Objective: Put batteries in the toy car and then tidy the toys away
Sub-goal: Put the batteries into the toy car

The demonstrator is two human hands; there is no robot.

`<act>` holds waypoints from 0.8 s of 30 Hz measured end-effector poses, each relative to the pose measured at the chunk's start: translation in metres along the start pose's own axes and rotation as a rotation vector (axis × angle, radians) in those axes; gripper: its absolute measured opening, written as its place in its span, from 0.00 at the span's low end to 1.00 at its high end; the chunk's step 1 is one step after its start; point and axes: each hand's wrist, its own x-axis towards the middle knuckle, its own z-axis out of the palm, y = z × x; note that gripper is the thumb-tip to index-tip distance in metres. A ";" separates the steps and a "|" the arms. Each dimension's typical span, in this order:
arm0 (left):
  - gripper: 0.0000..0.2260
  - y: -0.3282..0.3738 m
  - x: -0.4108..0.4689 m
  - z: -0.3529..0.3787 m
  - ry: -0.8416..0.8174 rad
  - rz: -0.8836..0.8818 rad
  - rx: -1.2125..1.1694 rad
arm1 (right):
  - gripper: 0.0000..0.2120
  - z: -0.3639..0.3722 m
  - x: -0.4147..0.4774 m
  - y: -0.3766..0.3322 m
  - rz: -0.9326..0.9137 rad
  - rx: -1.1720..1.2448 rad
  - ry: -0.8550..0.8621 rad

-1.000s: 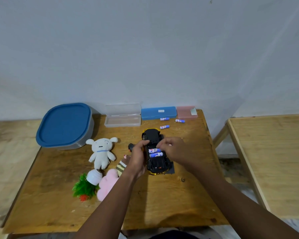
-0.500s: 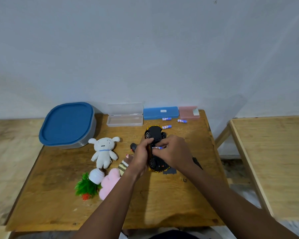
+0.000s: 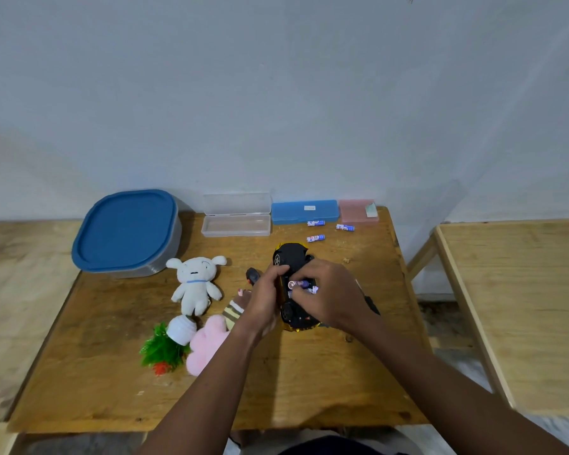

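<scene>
A yellow toy car (image 3: 291,257) lies upside down mid-table, its black underside up. My left hand (image 3: 265,300) grips the car's left side. My right hand (image 3: 329,295) pinches a battery (image 3: 298,284) over the open battery bay, one end tilted up; another battery (image 3: 311,290) lies in the bay under my fingers. Three loose batteries (image 3: 316,238) lie behind the car. A white plush dog (image 3: 196,284), a pink plush (image 3: 207,343), a striped toy (image 3: 232,313) and a tipped potted plant (image 3: 165,348) lie to the left.
A blue-lidded grey tub (image 3: 125,231) stands back left. An open clear case (image 3: 236,221), a blue case (image 3: 304,211) and a pink case (image 3: 357,210) line the table's back edge. A small black piece (image 3: 253,274) lies left of the car. A second wooden table (image 3: 519,310) stands right.
My right hand has closed over the battery bay and lifted one battery's end, where both batteries lay flat in the car before. The left hand kept hold of the car.
</scene>
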 end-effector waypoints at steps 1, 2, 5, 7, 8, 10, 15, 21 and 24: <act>0.17 0.001 0.000 -0.001 -0.010 -0.015 -0.014 | 0.12 -0.002 0.000 0.005 -0.048 -0.002 -0.041; 0.17 0.003 -0.001 -0.001 -0.025 -0.021 -0.020 | 0.11 -0.003 0.001 0.009 -0.078 0.001 -0.061; 0.18 0.005 -0.001 0.001 -0.051 -0.024 0.005 | 0.05 -0.006 0.002 0.014 -0.018 0.119 0.017; 0.18 0.005 -0.001 0.003 -0.062 -0.036 0.022 | 0.01 -0.008 0.003 0.008 0.123 0.289 0.109; 0.18 0.005 -0.001 0.003 -0.064 -0.041 0.020 | 0.04 -0.010 0.005 0.005 0.211 0.375 0.134; 0.19 0.005 -0.001 0.005 -0.053 -0.038 0.018 | 0.08 -0.016 0.009 -0.001 0.372 0.504 0.134; 0.20 0.006 -0.004 0.007 -0.046 -0.029 0.034 | 0.13 -0.023 0.008 -0.002 0.536 0.608 -0.024; 0.23 0.007 -0.003 0.003 0.039 -0.012 0.046 | 0.10 -0.016 0.008 0.000 0.668 0.671 -0.051; 0.19 0.008 0.000 0.001 0.073 0.006 0.042 | 0.12 -0.009 0.005 0.003 0.636 0.590 -0.025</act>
